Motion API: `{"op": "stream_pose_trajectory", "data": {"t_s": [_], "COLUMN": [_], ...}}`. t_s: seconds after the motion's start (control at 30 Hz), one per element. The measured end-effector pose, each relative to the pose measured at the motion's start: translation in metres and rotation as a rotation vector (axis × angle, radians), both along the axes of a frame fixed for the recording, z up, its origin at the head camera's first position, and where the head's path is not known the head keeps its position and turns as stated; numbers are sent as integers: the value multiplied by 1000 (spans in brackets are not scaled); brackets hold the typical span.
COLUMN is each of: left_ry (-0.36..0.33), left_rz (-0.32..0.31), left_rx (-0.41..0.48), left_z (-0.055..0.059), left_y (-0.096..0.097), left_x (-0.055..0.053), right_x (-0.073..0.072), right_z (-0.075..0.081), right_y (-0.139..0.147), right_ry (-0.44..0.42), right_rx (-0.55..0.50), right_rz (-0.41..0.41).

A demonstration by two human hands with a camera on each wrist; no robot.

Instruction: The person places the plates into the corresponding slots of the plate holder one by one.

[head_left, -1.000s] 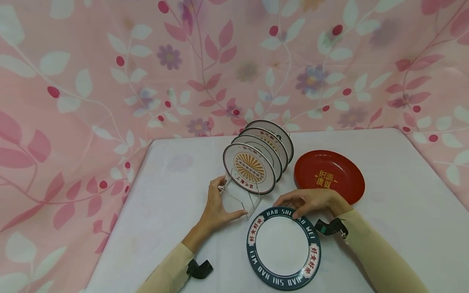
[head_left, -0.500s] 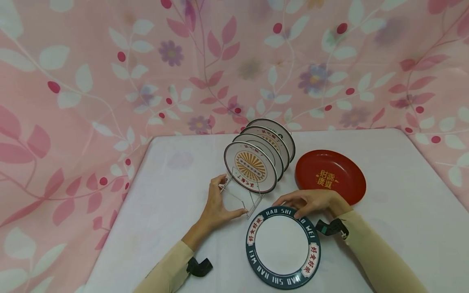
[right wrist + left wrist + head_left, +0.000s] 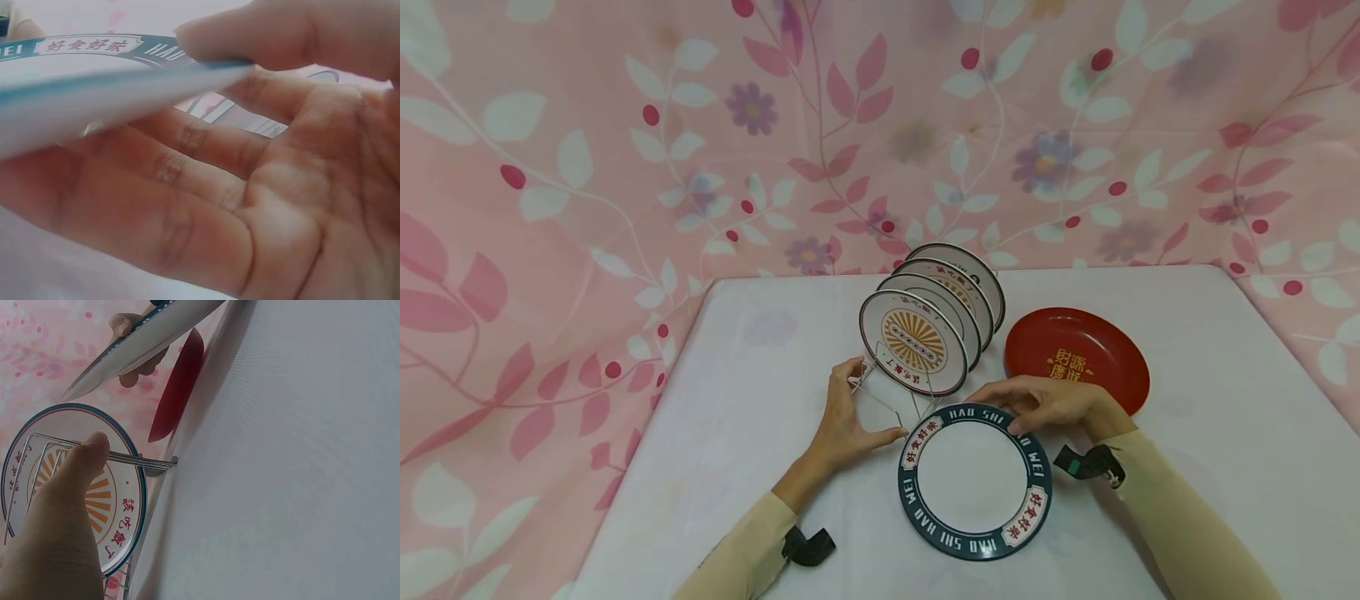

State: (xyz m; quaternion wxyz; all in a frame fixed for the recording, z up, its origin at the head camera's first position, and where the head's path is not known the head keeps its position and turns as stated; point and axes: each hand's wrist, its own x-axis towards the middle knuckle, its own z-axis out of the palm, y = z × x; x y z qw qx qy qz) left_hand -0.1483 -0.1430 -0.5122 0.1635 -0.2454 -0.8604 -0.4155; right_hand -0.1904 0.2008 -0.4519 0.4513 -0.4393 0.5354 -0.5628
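My left hand [image 3: 842,417] grips the near end of a metal wire dish rack [image 3: 134,459], the thumb laid over its wires in the left wrist view. Several white, dark-rimmed plates stand in the rack, and the nearest plate [image 3: 913,340] bears an orange sunburst. Between thumb and fingers, my right hand [image 3: 1063,402] pinches the far right edge of a white plate [image 3: 972,479] with a lettered dark teal rim. This plate is tilted and raised off the table, near the rack's front end. Its underside lies over the right fingers in the right wrist view.
Behind the right hand lies a red oval plate [image 3: 1086,346] with gold characters, partly covered by that hand. A white cloth covers the table [image 3: 760,367]. Pink floral fabric [image 3: 880,125] hangs along the back and left side.
The teal-rimmed plate has risen and moved away from me, closer to the rack, and has turned slightly in the right hand. The left hand stays on the rack.
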Motion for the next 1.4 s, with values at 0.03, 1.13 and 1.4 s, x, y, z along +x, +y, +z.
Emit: {"op": "stream_pose_trajectory", "data": {"t_s": [0.03,1.13,1.4], "left_ry": [0,0,-17], "left_rz": [-1,-1,-8], "left_rx": [-1,7,23], "left_z": [0,-2,0], "left_y": [0,-1,-1], "left_x": [0,-1,0], "right_x": [0,-2,0], "right_z": [0,30,39], "right_y": [0,34,38], "right_ry": [-6,167,277], "right_rx": [-6,-131,-71], "right_rz": [2,-236,-381]}}
